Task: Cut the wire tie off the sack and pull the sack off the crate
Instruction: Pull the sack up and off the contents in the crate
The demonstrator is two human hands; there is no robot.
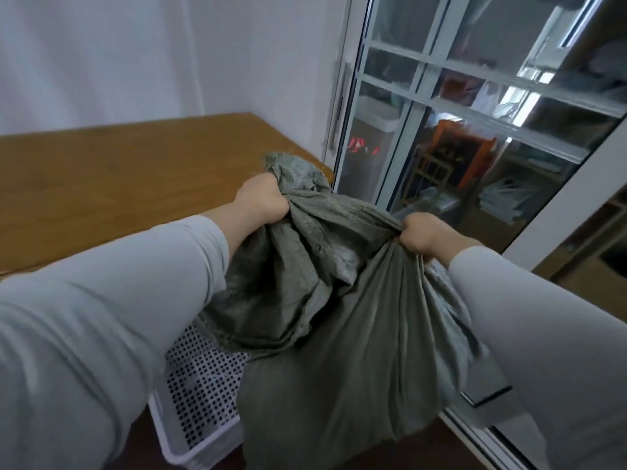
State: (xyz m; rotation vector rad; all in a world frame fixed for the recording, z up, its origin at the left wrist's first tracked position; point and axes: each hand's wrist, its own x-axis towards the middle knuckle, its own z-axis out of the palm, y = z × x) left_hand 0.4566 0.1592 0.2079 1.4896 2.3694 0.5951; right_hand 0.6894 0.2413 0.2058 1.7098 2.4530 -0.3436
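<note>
Head view. A wooden table [135, 171] stands behind the hands, against a plain white wall [135, 56]. To the right runs a white-framed glass door [475, 130] with horizontal bars; blurred orange and pale shapes show through the panes. The door's bottom track [475, 432] passes below the right sleeve. Both forearms wear light grey sleeves [101, 317].

The grey-green woven sack [322, 334] hangs bunched in the centre. The left hand [263, 200] is clenched into a fist around a gathered fold near the sack's frayed top edge; the right hand [424, 235] is likewise clenched on a second fold, the cloth stretched taut between them. The sack's lower part drapes over the white perforated crate [196, 395], hiding most of it; only the crate's left side and near corner are exposed, low at left on the dark floor [142, 435].
</note>
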